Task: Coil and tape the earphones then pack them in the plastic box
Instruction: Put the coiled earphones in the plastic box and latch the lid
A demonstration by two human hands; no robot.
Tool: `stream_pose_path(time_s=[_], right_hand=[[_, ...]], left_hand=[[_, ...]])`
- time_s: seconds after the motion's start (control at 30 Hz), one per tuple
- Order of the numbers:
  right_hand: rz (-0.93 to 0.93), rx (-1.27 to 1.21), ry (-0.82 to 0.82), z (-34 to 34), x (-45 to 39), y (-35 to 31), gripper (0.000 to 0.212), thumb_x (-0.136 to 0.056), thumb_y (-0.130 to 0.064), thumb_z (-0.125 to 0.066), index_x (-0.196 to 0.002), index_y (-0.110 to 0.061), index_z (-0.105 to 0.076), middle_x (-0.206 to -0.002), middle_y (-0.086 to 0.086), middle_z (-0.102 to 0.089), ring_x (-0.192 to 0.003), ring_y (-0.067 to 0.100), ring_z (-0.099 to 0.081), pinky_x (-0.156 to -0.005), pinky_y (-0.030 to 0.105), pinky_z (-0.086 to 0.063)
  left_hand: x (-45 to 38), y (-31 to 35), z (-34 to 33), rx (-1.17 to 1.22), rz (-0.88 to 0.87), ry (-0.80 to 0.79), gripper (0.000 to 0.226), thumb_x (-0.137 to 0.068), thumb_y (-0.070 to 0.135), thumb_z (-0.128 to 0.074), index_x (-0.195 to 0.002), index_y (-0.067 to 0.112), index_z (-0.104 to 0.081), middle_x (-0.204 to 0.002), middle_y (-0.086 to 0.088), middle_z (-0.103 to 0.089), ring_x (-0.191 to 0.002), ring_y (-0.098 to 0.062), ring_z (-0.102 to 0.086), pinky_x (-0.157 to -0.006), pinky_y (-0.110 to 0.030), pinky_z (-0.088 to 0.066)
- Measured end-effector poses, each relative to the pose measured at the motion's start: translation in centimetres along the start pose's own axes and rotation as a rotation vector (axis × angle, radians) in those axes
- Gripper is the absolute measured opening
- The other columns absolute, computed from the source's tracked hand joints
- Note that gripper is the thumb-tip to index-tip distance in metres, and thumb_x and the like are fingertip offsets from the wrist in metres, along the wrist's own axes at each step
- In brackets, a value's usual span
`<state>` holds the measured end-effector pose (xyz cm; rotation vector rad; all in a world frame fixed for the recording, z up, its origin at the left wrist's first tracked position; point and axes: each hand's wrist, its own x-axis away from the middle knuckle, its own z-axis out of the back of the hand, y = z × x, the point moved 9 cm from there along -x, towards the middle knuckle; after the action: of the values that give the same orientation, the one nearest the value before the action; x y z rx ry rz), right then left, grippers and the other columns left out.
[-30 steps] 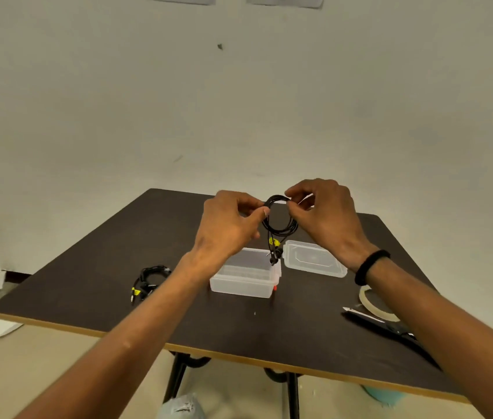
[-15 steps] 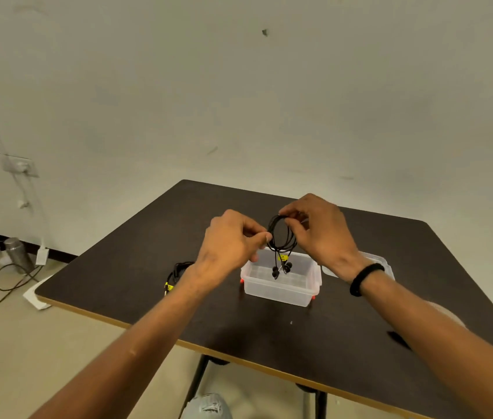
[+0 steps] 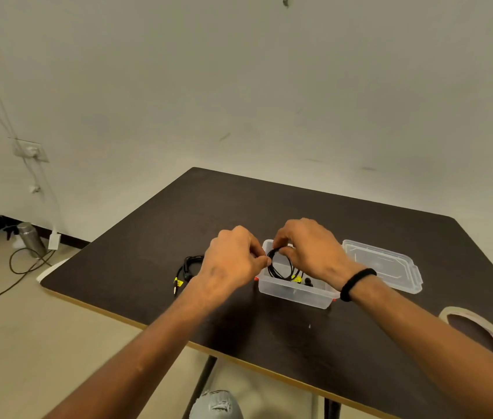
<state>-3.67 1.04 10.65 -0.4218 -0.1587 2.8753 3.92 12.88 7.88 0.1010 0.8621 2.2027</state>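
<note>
A coil of black earphones point(image 3: 281, 266) with a yellow tag is held upright by both hands, its lower part inside the clear plastic box point(image 3: 295, 294) on the dark table. My left hand point(image 3: 233, 261) pinches the coil's left side. My right hand point(image 3: 308, 252) grips its top from the right, above the box. A second black earphone bundle point(image 3: 187, 269) with a yellow tag lies on the table left of the box, partly behind my left hand.
The box's clear lid point(image 3: 381, 266) lies to the right of the box. A roll of tape point(image 3: 478, 329) sits near the table's right edge. The table's point(image 3: 148, 237) front edge runs under my forearms. A metal bottle point(image 3: 30, 238) and cables are on the floor at left.
Both hands have lowered the coiled earphones from above the box down into it. The camera has tilted and swung, so the lid and tape roll show at right.
</note>
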Motion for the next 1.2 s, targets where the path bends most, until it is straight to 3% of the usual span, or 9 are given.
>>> stream_pose_path(time_s=[0.1,0.23,0.43,0.57,0.7,0.83,0.93,1.03,1.2], right_hand=[[0.008,0.012,-0.074,-1.4,-0.2,-0.6,0.01,-0.096,-0.023,-0.072,-0.102,-0.027,-0.079,-0.106,-0.006,-0.071,-0.096,0.019,-0.068,-0.08,0.04,-0.059],[-0.012,0.035,-0.105,-2.6,-0.5,-0.8,0.013,-0.094,-0.021,-0.07,-0.101,-0.028,-0.079,-0.106,-0.003,-0.072,-0.093,0.023,-0.069,-0.082,0.044,-0.06],[-0.035,0.04,-0.187,-4.3,-0.3,-0.1,0.017,-0.094,-0.014,-0.069,-0.104,-0.021,-0.08,-0.107,0.003,-0.076,-0.091,0.024,-0.072,-0.084,0.042,-0.062],[-0.067,-0.044,-0.216,-4.4,-0.1,0.2,0.019,-0.094,-0.011,-0.069,-0.106,-0.02,-0.081,-0.109,0.003,-0.079,-0.095,0.022,-0.074,-0.089,0.039,-0.062],[-0.176,-0.066,0.003,-1.4,-0.3,0.2,0.021,-0.095,-0.012,-0.063,-0.104,-0.022,-0.079,-0.105,0.0,-0.078,-0.094,0.025,-0.073,-0.084,0.044,-0.062],[-0.062,-0.201,0.214,1.3,-1.3,-4.4,0.012,-0.094,-0.013,-0.068,-0.099,-0.016,-0.079,-0.092,-0.002,-0.078,-0.082,0.014,-0.071,-0.079,0.033,-0.061],[-0.019,-0.223,0.063,-1.0,-2.9,-8.7,0.006,-0.092,-0.019,-0.074,-0.094,-0.014,-0.077,-0.093,0.003,-0.077,-0.088,0.021,-0.072,-0.08,0.035,-0.059],[-0.129,-0.182,-0.104,-4.5,-4.2,-10.6,0.011,-0.09,-0.02,-0.077,-0.096,-0.013,-0.071,-0.103,0.012,-0.071,-0.094,0.032,-0.07,-0.078,0.035,-0.056],[-0.23,-0.091,-0.193,-7.5,-4.9,-11.8,0.018,-0.09,-0.002,-0.068,-0.098,-0.01,-0.054,-0.113,0.02,-0.061,-0.102,0.042,-0.065,-0.078,0.043,-0.055]], left_hand=[[0.2,-0.1,0.1,0.018,-0.033,0.031,0.012,-0.087,0.036,-0.081,-0.093,0.026,-0.082,-0.077,0.011,-0.074,-0.073,-0.006,-0.071,-0.076,-0.033,-0.064],[0.5,-1.0,0.6,0.041,-0.041,0.067,0.01,-0.091,0.032,-0.078,-0.098,0.026,-0.081,-0.075,0.015,-0.069,-0.069,0.002,-0.066,-0.069,-0.017,-0.056],[1.5,-4.9,3.4,0.061,0.071,0.158,0.011,-0.095,0.032,-0.073,-0.103,0.027,-0.079,-0.087,0.01,-0.075,-0.077,-0.002,-0.07,-0.081,-0.028,-0.063],[2.5,-8.5,6.0,0.035,0.167,0.21,0.017,-0.098,0.035,-0.069,-0.103,0.023,-0.079,-0.081,0.01,-0.073,-0.073,-0.002,-0.069,-0.066,-0.018,-0.055],[3.3,-12.4,6.6,-0.008,0.332,0.129,0.025,-0.095,0.046,-0.071,-0.095,0.022,-0.077,-0.083,0.001,-0.075,-0.077,-0.013,-0.073,-0.075,-0.032,-0.062],[3.6,-13.5,6.3,-0.05,0.388,0.09,0.024,-0.094,0.048,-0.072,-0.082,0.027,-0.07,-0.07,0.008,-0.067,-0.064,-0.004,-0.064,-0.051,-0.019,-0.044],[3.8,-14.0,6.0,-0.043,0.421,0.075,0.023,-0.092,0.045,-0.075,-0.084,0.024,-0.072,-0.071,0.007,-0.065,-0.065,-0.005,-0.062,-0.053,-0.021,-0.044],[3.6,-14.8,5.8,-0.008,0.457,0.069,0.022,-0.09,0.042,-0.078,-0.083,0.022,-0.071,-0.074,0.003,-0.067,-0.069,-0.009,-0.065,-0.064,-0.028,-0.052],[2.9,-15.3,5.2,0.125,0.46,0.035,0.02,-0.093,0.038,-0.077,-0.089,0.018,-0.075,-0.071,-0.003,-0.076,-0.065,-0.013,-0.074,-0.073,-0.034,-0.066]])
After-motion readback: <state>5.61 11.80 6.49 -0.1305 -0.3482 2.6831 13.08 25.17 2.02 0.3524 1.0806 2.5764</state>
